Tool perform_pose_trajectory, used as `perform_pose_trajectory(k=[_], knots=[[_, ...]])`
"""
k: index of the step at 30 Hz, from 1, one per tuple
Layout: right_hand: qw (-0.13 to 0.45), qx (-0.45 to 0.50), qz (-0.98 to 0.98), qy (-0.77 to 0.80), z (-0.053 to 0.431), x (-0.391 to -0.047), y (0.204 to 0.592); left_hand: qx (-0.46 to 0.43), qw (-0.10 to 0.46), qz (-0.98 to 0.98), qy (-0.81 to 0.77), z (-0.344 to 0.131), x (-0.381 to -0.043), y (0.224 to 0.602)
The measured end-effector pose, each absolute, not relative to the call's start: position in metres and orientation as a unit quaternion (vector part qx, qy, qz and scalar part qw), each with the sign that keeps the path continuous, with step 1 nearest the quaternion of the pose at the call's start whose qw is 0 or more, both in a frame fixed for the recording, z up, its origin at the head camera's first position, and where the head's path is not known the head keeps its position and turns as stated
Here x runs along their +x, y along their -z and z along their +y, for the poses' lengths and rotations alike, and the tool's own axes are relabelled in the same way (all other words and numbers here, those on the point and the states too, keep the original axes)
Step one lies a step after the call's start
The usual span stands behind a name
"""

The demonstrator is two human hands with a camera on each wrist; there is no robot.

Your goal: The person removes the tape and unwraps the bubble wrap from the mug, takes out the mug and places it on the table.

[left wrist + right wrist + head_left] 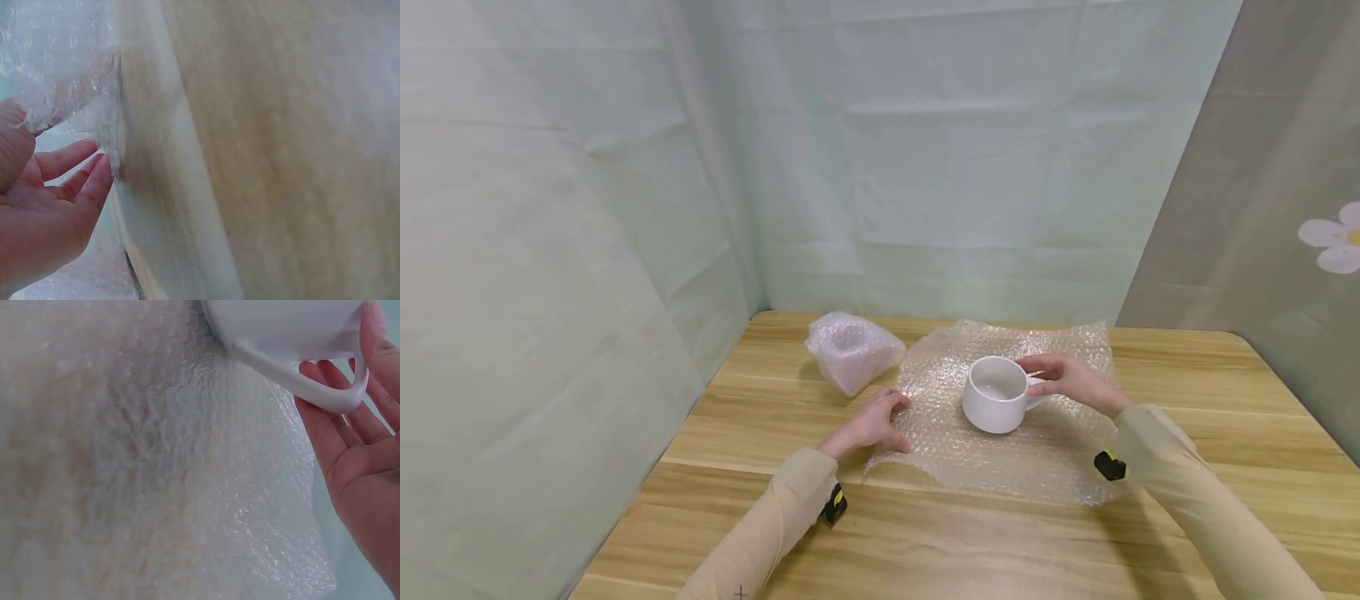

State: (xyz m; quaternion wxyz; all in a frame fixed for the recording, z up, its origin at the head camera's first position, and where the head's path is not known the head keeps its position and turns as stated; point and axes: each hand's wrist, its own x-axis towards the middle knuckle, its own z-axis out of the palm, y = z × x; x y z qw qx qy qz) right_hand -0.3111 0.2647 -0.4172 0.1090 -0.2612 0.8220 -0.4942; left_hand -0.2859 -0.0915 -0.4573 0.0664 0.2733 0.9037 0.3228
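Note:
A white mug (995, 407) stands upright on a sheet of bubble wrap (936, 433), its handle pointing right. My right hand (1067, 382) grips that handle; the right wrist view shows the thumb at the upper end of the handle (325, 397) and the fingers behind it. At the sheet's left edge is my left hand (876, 421). In the left wrist view, its fingers (94, 181) are loosely bent and touch the wrap's edge, with a gap between them and the thumb. Part of the thumb is hidden by the wrap.
A bubble-wrapped bundle (853, 352) lies at the back left of the wooden table (985, 550), beyond my left hand. Pale cloth (940, 167) hangs behind the table and along its left side. A grey-brown cloth (1217, 208) hangs at the right.

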Motion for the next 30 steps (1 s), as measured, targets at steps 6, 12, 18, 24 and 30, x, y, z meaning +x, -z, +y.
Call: perform_pose_trajectory(k=[6, 12, 18, 24, 30], knots=[[0.096, -0.255, 0.823, 0.498, 0.267, -0.308, 0.42, 0.276, 0.066, 0.904, -0.319, -0.092, -0.285, 0.456], [0.076, -0.243, 0.831, 0.495, 0.269, -0.303, 0.423, 0.276, 0.068, 0.903, -0.321, -0.091, -0.285, 0.455], [0.063, -0.233, 0.828, 0.506, 0.27, -0.299, 0.426, 0.278, 0.064, 0.902, -0.324, -0.092, -0.283, 0.455], [0.044, -0.206, 0.841, 0.498, 0.269, -0.295, 0.427, 0.278, 0.062, 0.902, -0.324, -0.092, -0.285, 0.456], [0.036, -0.18, 0.844, 0.504, 0.268, -0.294, 0.429, 0.277, 0.064, 0.903, -0.322, -0.092, -0.285, 0.457]])
